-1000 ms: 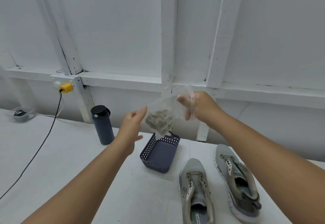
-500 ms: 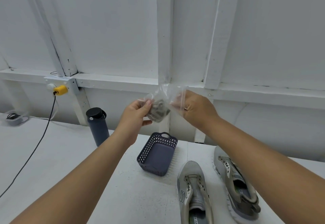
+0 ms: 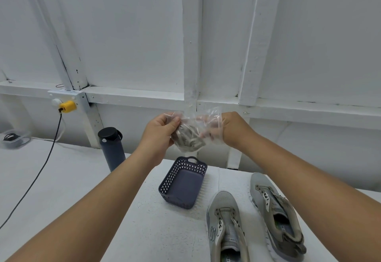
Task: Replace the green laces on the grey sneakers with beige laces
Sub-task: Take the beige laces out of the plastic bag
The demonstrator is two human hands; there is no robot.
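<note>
Hands left point(image 3: 159, 133) and right point(image 3: 231, 129) each pinch a side of the bag point(image 3: 190, 136) of laces point(image 3: 188, 141) between them.

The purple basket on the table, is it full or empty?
Empty: the basket shows only its bare floor, while both hands hold the clear bag above it.

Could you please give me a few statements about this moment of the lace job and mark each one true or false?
1. Both hands hold the clear plastic bag of laces in the air. True: the left hand and the right hand each grip it.
2. The purple basket has laces in it. False: none are visible inside.
3. Both grey sneakers have no laces threaded. True.
4. The dark water bottle lies on its side. False: it stands upright.
5. The basket sits to the right of the sneakers. False: it sits to their left.
</note>
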